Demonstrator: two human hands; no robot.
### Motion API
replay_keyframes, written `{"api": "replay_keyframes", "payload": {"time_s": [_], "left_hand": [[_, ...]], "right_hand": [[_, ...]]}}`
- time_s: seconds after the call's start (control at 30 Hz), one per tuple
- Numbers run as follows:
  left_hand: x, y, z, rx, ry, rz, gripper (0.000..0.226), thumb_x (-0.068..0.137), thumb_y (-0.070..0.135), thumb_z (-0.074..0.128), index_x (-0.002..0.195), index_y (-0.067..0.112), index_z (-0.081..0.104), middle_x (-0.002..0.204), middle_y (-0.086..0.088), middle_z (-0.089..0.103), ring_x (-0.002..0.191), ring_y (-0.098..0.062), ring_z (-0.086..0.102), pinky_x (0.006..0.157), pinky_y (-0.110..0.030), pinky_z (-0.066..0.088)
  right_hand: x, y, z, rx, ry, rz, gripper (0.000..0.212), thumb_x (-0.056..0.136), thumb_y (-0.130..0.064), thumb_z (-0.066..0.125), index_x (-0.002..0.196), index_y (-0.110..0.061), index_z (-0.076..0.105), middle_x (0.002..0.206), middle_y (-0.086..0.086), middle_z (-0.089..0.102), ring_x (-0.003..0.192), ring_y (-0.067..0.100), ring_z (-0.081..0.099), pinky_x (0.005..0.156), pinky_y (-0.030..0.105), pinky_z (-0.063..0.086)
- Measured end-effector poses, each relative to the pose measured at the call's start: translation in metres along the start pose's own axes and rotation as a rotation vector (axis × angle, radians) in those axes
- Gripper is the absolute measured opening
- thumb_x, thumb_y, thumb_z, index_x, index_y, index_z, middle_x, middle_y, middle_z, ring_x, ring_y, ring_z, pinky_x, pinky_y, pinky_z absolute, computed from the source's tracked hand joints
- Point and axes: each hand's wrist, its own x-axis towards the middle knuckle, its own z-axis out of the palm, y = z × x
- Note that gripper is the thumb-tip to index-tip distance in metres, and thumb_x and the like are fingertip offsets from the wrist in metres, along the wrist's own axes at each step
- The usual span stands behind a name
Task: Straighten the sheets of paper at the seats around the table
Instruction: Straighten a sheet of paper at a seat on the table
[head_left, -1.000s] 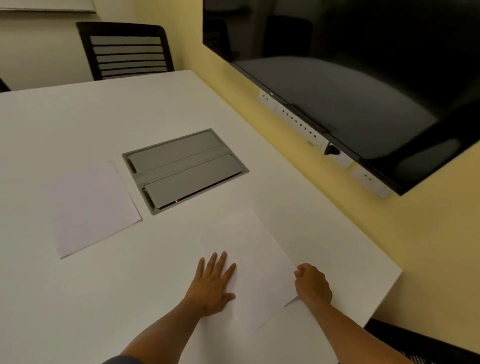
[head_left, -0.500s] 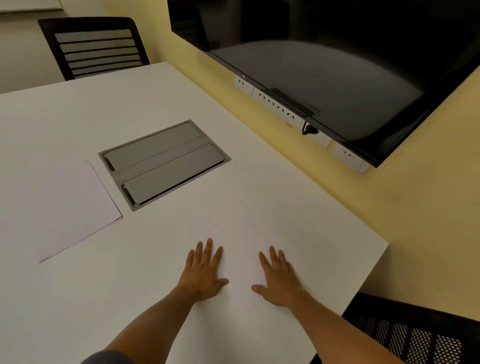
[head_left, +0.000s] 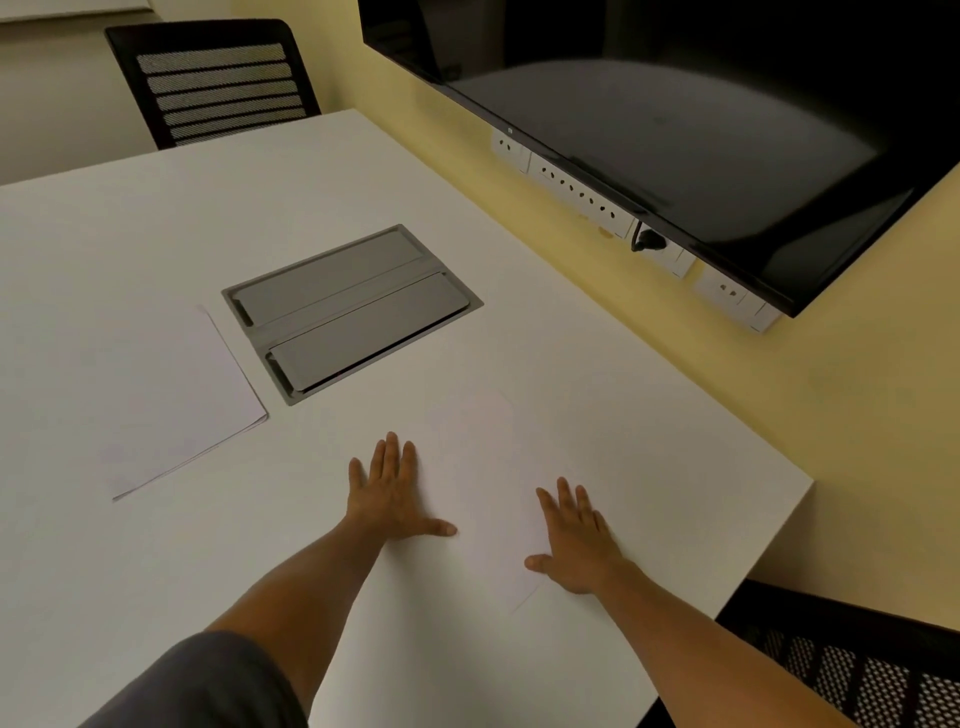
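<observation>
Your left hand (head_left: 392, 493) and right hand (head_left: 576, 540) both lie flat on the sheet (head_left: 488, 467) near the table's (head_left: 156, 234) right corner, fingers extended and nearly together, thumbs splayed inward toward each other, gripping nothing. The sheet is white on white and hard to read; only a faint corner shows between your wrists, and it looks a little skewed to the near edge. To square it well, press lightly with the palms and turn both hands together so the paper swivels rather than buckles, then match its long side to the table edge by the chair (head_left: 857, 675). Keep pressure even; a heavy thumb would likely crease it.

A second stack (head_left: 171, 405) lies to the left, just beside the grey hatch (head_left: 353, 312), its lower corner slightly fanned, so it probably needs tidying too.

The hatch is the only container here: both its lids are down, and what lies under them is hidden.
</observation>
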Motion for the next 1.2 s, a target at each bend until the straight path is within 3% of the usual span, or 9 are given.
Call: {"api": "replay_keyframes", "payload": {"time_s": [0.23, 0.43, 0.7, 0.9, 1.2], "left_hand": [[0.005, 0.001, -0.001, 0.017, -0.013, -0.033, 0.165, 0.030, 0.107, 0.041, 0.154, 0.016, -0.020, 0.162, -0.011, -0.028, 0.151, -0.026, -0.023, 0.118, -0.062, -0.005], [0.004, 0.004, -0.007, 0.033, -0.020, -0.029, 0.161, 0.037, 0.103, 0.050, 0.154, 0.015, -0.019, 0.163, -0.016, -0.024, 0.152, -0.029, -0.018, 0.120, -0.058, 0.002], [-0.017, -0.006, -0.007, -0.006, 0.020, 0.013, 0.147, 0.049, 0.106, 0.033, 0.149, 0.020, -0.032, 0.155, -0.012, -0.040, 0.144, -0.031, -0.036, 0.116, -0.059, -0.014], [-0.035, -0.069, -0.020, -0.032, 0.121, -0.083, 0.128, 0.064, 0.100, 0.024, 0.151, 0.022, -0.029, 0.151, -0.010, -0.045, 0.144, -0.032, -0.036, 0.121, -0.056, -0.010], [-0.061, -0.205, -0.026, -0.120, 0.179, -0.260, 0.124, 0.067, 0.098, 0.020, 0.150, 0.021, -0.030, 0.152, -0.010, -0.044, 0.144, -0.030, -0.036, 0.120, -0.055, -0.013]], "right_hand": [[0.000, 0.000, 0.001, 0.014, -0.012, 0.013, 0.098, 0.095, -0.053, 0.054, 0.155, -0.023, -0.018, 0.159, 0.007, -0.032, 0.148, 0.031, -0.025, 0.123, 0.048, -0.001], [-0.002, -0.005, -0.005, -0.008, -0.045, 0.042, 0.101, 0.093, -0.055, 0.055, 0.154, -0.023, -0.019, 0.160, 0.008, -0.031, 0.149, 0.031, -0.023, 0.123, 0.051, 0.000], [-0.006, -0.027, -0.014, -0.044, 0.053, 0.048, 0.107, 0.083, -0.083, 0.034, 0.151, -0.027, -0.026, 0.158, 0.010, -0.033, 0.148, 0.034, -0.025, 0.121, 0.053, -0.008], [0.013, -0.096, -0.033, -0.098, 0.102, -0.079, 0.105, 0.084, -0.082, 0.032, 0.151, -0.026, -0.026, 0.159, 0.011, -0.032, 0.148, 0.035, -0.024, 0.121, 0.054, -0.007], [0.049, -0.238, -0.045, -0.126, 0.086, -0.261, 0.094, 0.094, -0.067, 0.039, 0.154, -0.025, -0.021, 0.163, 0.014, -0.019, 0.149, 0.038, -0.018, 0.121, 0.054, 0.001]]}}
